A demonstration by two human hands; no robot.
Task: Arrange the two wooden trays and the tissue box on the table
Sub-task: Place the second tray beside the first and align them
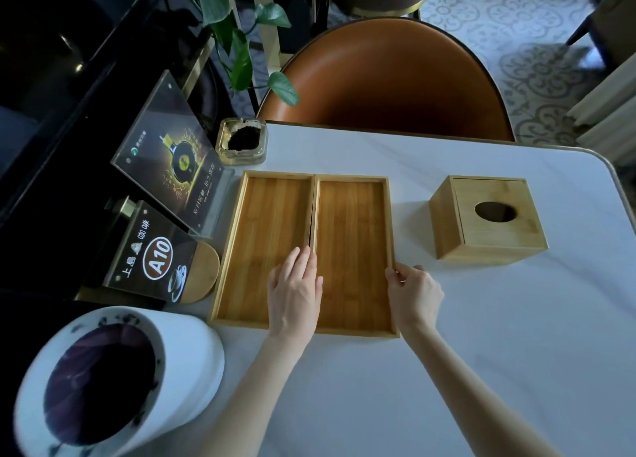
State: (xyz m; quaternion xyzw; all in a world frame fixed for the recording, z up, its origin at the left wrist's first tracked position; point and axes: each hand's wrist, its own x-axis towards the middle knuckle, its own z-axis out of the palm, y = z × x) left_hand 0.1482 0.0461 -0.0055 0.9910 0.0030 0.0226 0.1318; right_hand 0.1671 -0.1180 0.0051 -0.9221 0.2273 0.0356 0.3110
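Bamboo trays: left tray (265, 246) and right tray (354, 250) lie side by side on the table (447, 370), long edges touching at the far end, a thin gap near the fingers.
Left hand (296, 294): flat, fingers together, resting over the trays' shared rims.
Right hand (414, 294): fingers pinching the right tray's outer rim.
Tissue box (488, 219): upright, well apart, beyond and right of the right fingers, untouched.
Progress: trays nearly aligned; closing the gap looks left, and the box may need placing.
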